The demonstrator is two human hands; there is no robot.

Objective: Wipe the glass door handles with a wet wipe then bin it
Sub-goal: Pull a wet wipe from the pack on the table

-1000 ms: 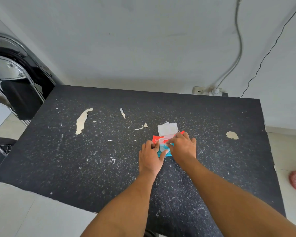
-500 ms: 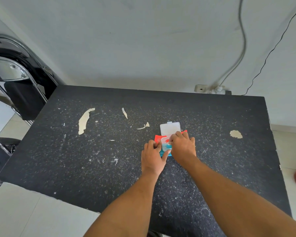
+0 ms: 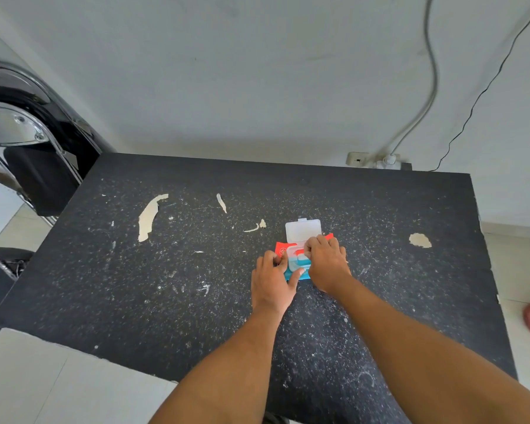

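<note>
Wet wipe pack [image 3: 296, 268] lies on the black table [image 3: 181, 301], flip lid [image 3: 303, 230] open. Left hand [image 3: 271, 281] grips its left edge. Right hand [image 3: 328, 264] curls into the opening; hold on a wipe indeterminate. Wipe likely soft, damp, light: pinch one corner

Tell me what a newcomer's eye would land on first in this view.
The red and blue wet wipe pack, its clear lid flipped open, lies right of centre on the black table. The left hand grips its left edge while the right hand picks at its opening. Pale peeled patches scar the table, the largest toward its far left.
</note>
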